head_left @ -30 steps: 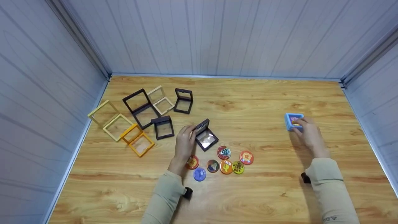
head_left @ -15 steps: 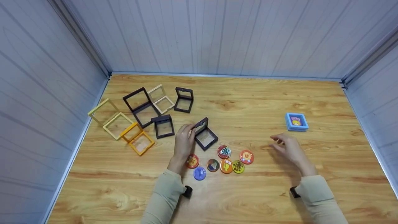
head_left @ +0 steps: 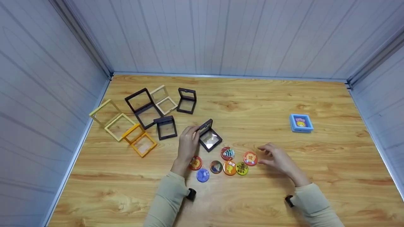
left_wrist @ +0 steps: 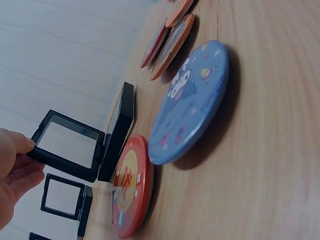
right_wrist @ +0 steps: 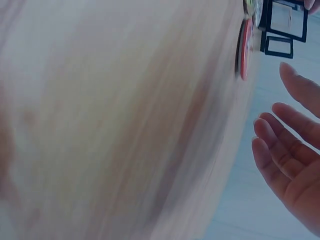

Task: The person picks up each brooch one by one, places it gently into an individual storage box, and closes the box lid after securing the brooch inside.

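Note:
My left hand point(head_left: 187, 143) pinches the raised lid of a small black hinged display frame point(head_left: 210, 139) with a clear film window. In the left wrist view the thumb and fingers grip the lid's corner point(left_wrist: 65, 145). My right hand point(head_left: 277, 159), fingers loosely spread and holding nothing, hovers just right of a red-orange round badge point(head_left: 250, 158). Beside it lie a yellow-green badge point(head_left: 242, 168), an orange badge point(head_left: 229, 167), a Christmas-tree badge point(head_left: 227, 153) and a dark badge point(head_left: 216, 167). Near my left wrist lie a red badge point(head_left: 195, 163) and a blue badge point(left_wrist: 190, 102).
Several opened frames stand at the left: a yellow frame point(head_left: 120, 127), an orange frame point(head_left: 143, 145), a large black frame point(head_left: 136, 110), a cream frame point(head_left: 166, 106) and smaller black ones. A light-blue closed frame stack point(head_left: 301, 129) with a badge inside sits at the right.
My right hand has let go of the blue frame stack and moved left and toward me, to beside the red-orange badge. My left hand keeps its hold on the black frame's lid.

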`<state>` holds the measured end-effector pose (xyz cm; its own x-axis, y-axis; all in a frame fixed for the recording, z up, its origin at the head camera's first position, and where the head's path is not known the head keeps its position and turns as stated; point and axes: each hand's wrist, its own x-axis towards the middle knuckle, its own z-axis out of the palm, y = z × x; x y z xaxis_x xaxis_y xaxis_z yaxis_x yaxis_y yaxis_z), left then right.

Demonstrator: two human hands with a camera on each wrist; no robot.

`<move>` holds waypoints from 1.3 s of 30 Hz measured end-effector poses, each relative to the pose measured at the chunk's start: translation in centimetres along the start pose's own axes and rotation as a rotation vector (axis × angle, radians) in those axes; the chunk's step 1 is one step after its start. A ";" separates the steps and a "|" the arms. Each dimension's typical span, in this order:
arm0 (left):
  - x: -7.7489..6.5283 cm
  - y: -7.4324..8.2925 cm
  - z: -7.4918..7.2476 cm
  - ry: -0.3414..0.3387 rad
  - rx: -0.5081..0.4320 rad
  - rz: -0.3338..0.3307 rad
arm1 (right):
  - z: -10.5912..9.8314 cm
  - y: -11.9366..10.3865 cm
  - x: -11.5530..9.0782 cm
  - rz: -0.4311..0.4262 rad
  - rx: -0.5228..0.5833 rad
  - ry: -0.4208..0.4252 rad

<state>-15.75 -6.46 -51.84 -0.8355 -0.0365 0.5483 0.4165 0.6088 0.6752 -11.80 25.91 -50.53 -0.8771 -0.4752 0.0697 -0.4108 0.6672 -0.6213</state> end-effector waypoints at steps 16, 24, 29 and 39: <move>-0.1 0.3 -0.1 -0.011 -0.018 0.014 | 1.6 -0.5 0.7 0.017 -0.043 -0.109; -0.3 0.2 0.0 -0.014 -0.035 0.007 | 2.0 -0.7 1.0 0.019 -0.102 -0.116; -0.3 0.2 0.0 -0.021 -0.042 -0.005 | 2.2 -0.9 1.1 0.041 -0.133 -0.128; -0.3 0.2 0.0 -0.018 -0.039 -0.002 | 2.5 -1.1 1.3 0.054 -0.160 -0.132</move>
<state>-15.41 -6.29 -51.89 -0.8424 -0.0236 0.5383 0.4280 0.5775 0.6952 -11.89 23.16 -51.69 -0.8632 -0.5000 -0.0699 -0.4074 0.7716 -0.4886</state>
